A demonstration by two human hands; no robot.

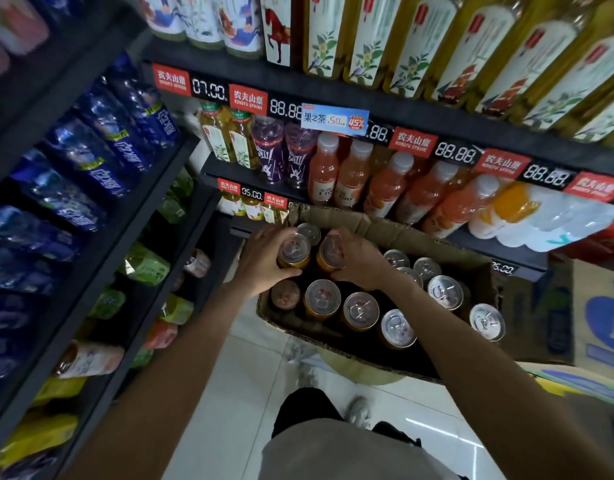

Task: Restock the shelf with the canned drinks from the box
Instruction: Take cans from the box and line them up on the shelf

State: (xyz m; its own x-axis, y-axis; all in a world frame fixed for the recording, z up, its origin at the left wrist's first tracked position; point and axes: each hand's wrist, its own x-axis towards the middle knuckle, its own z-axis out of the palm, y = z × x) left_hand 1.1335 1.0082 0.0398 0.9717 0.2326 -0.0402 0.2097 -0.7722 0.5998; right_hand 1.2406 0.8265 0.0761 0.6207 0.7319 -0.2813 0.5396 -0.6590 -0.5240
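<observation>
An open cardboard box (395, 233) sits in front of me at the foot of the drink shelves, holding several orange cans with silver tops (361, 310). My left hand (264, 261) grips one orange can (294, 250) at the box's far left corner. Beside it, my right hand (359, 259) grips a second orange can (331, 252). Both cans stand upright and sit a little higher than the others in the box. A dark shelf (471, 242) with orange juice bottles runs just behind the box.
Shelves of tea and juice bottles (385, 185) rise ahead, with price tags along their edges. A second rack on the left (101, 271) carries blue water bottles and green and yellow packs. Printed cartons (599, 317) stand at the right. White floor tiles (236, 393) lie below.
</observation>
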